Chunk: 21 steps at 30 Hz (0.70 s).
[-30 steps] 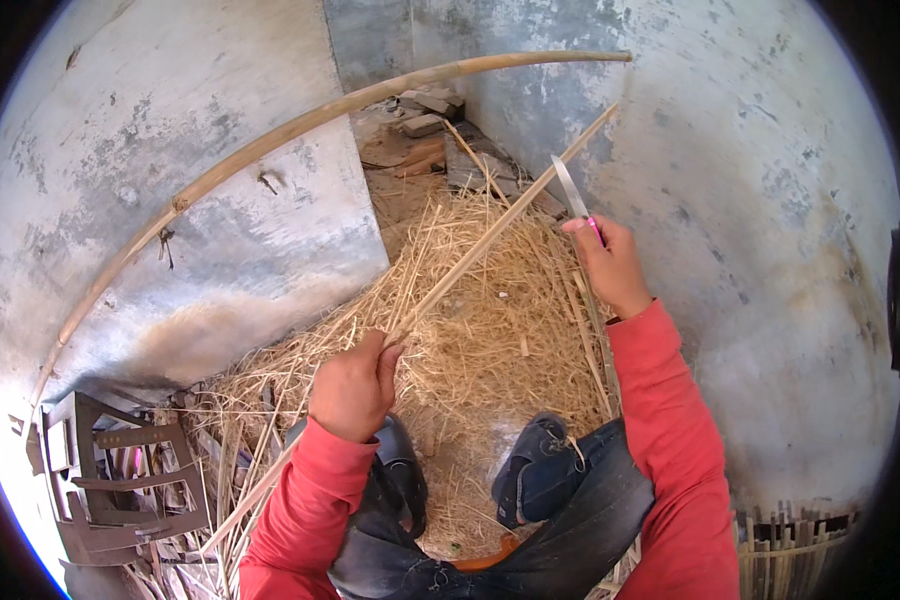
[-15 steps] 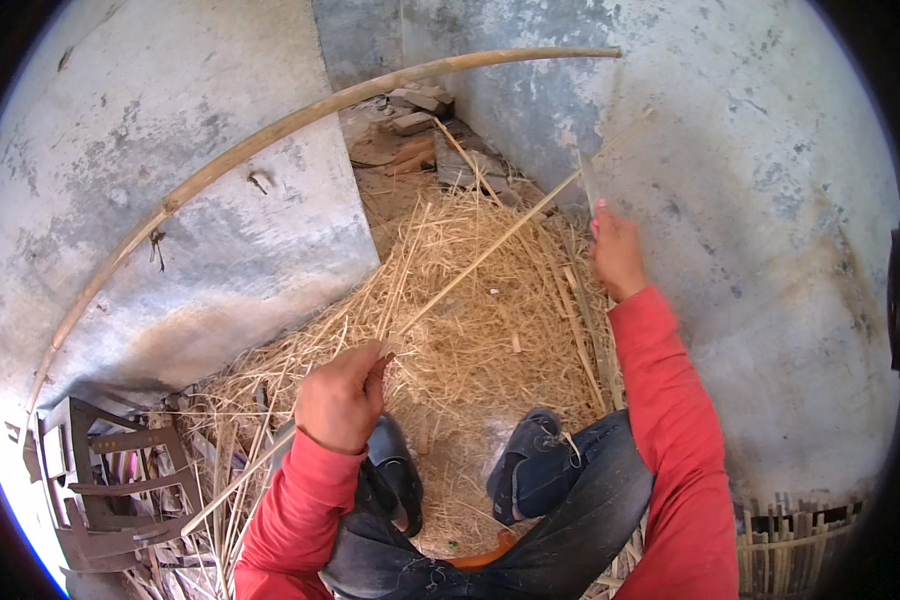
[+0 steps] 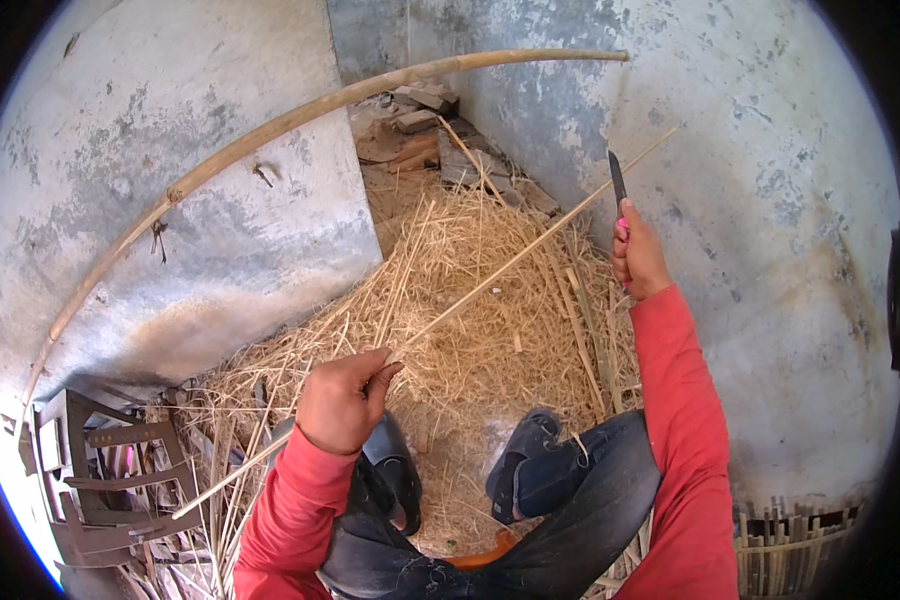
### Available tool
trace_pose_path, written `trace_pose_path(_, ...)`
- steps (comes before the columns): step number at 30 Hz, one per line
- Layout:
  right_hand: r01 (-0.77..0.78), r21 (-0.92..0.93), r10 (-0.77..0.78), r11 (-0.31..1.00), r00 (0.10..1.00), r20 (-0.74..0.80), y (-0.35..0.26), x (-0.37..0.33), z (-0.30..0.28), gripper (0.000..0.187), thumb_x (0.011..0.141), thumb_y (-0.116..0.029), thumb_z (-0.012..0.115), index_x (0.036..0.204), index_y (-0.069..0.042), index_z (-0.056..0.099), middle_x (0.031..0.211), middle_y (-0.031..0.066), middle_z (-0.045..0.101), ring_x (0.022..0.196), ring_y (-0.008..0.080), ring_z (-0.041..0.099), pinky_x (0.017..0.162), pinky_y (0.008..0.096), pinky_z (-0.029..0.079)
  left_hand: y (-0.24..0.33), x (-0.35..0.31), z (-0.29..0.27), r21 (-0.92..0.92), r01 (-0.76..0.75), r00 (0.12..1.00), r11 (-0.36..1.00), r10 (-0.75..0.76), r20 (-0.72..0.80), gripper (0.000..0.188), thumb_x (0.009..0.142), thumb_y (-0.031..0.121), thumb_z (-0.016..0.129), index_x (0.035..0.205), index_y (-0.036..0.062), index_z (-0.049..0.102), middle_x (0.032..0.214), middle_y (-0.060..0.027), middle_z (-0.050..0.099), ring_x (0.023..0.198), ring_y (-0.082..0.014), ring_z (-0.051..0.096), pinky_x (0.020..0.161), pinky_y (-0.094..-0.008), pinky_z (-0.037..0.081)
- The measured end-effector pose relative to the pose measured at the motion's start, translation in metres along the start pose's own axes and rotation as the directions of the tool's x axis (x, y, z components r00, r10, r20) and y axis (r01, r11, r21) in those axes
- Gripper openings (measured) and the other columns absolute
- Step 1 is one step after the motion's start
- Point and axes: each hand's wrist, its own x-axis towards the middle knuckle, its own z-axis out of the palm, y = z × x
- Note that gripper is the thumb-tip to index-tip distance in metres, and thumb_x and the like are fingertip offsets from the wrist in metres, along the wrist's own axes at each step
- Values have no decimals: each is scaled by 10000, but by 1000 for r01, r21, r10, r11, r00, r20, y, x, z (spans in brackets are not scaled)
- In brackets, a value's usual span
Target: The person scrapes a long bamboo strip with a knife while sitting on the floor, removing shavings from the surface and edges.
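Observation:
My left hand (image 3: pixel 344 400) is closed around a long, thin pale strip, likely bamboo (image 3: pixel 510 262). One end runs up and right toward the wall; the other passes under my left forearm to the lower left. My right hand (image 3: pixel 638 254) grips a knife (image 3: pixel 617 178) by its pink handle, the dark blade pointing up. That blade crosses or lies close beside the strip near its far end; whether they touch I cannot tell.
A heap of pale shavings (image 3: pixel 470 310) covers the floor before my shoes. A long curved pole (image 3: pixel 300 118) spans the left and back. Broken bricks (image 3: pixel 420 105) lie in the corner. A dark wooden chair frame (image 3: pixel 120 470) lies at lower left, and a slatted piece (image 3: pixel 795 545) at lower right.
My right hand with the knife has moved slightly right and down, and the blade now shows its dark side. The strip has shifted a little, its far end now sharp rather than blurred.

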Motion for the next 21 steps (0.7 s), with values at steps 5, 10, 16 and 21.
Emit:
trace_pose_path(5, 411, -476, -258, 777, 899, 355, 52, -22, 51, 559, 1090, -528, 535, 702, -125, 535, 554, -44, 448, 476, 106, 410, 467, 317, 328, -3, -3, 2, 69, -9, 1000, 998, 10, -18, 144, 904, 87, 795, 1020, 2, 780, 766, -235, 684, 624, -372, 672, 587, -408, 512)
trace_pose_path(10, 355, -542, -327, 762, 933, 152, 39, -10, 57, 682, 1095, -540, 480, 774, 39, 642, 616, 124, 549, 578, 252, 503, 606, 483, 416, -1, 1, 5, 99, 1, 1000, 995, 0, -17, 166, 895, 96, 804, 1032, 5, 781, 775, -240, 687, 663, -396, 689, 602, -430, 523)
trace_pose_path(16, 286, -365, -378, 886, 902, -210, 20, 20, 5, 633, 1114, -486, 487, 807, 49, 626, 601, 46, 515, 574, 176, 454, 570, 429, 397, -3, 5, 7, 75, -94, 986, 993, 103, -128, 190, 868, 74, 814, 1032, -7, 763, 765, -214, 695, 668, -394, 690, 595, -435, 526)
trace_pose_path(21, 361, -410, -361, 837, 929, 81, 29, -18, 38, 551, 1110, -476, 525, 749, -65, 588, 586, -38, 443, 499, 90, 398, 467, 317, 315, -9, 0, -5, 264, -117, 982, 957, 151, -112, 210, 863, 73, 814, 1057, 17, 756, 779, -181, 711, 664, -374, 697, 584, -430, 533)
